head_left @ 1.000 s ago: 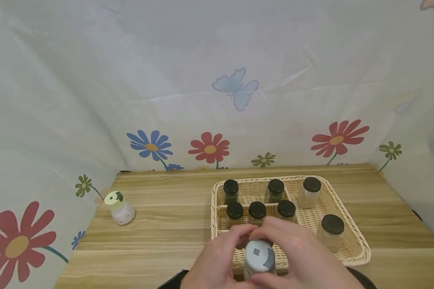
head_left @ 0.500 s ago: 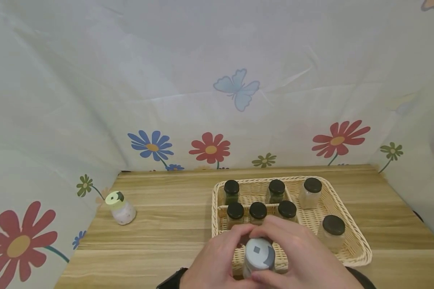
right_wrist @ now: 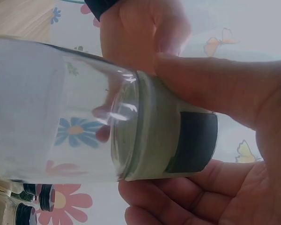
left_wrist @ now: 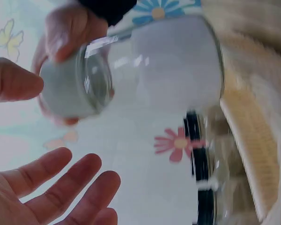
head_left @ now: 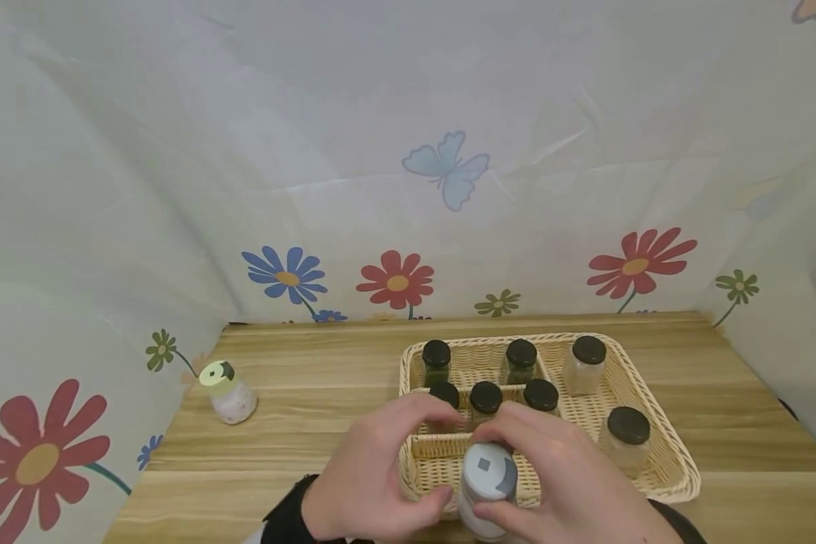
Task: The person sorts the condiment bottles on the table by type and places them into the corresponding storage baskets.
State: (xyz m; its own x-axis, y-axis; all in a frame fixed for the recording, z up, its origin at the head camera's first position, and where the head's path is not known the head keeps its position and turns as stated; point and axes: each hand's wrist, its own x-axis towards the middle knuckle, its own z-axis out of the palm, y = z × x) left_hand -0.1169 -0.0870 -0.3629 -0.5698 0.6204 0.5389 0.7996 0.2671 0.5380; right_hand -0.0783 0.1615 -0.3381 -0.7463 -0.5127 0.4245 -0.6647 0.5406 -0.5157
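Observation:
A clear glass jar (head_left: 489,472) with a pale grey-white cap and white contents stands upright at the basket's near edge. My right hand (head_left: 564,476) grips its cap between thumb and curled fingers. In the right wrist view a dark patch shows on the side of the cap (right_wrist: 192,140). Left of the jar, my left hand (head_left: 381,468) is apart from it, thumb and fingers spread and holding nothing. The left wrist view shows the glass jar body (left_wrist: 164,61) and the fingers (left_wrist: 79,183) of that hand, loosely extended.
A wicker basket (head_left: 435,472) with compartments holds several black-lidded jars, among them a jar (head_left: 585,366) at the back right and another (head_left: 627,438) in front of it. A green-lidded jar (head_left: 230,397) stands at the left of the wooden table (head_left: 313,385).
My left hand has come off the jar and moved left, its fingers opening. The right hand still grips the cap, nearly in place.

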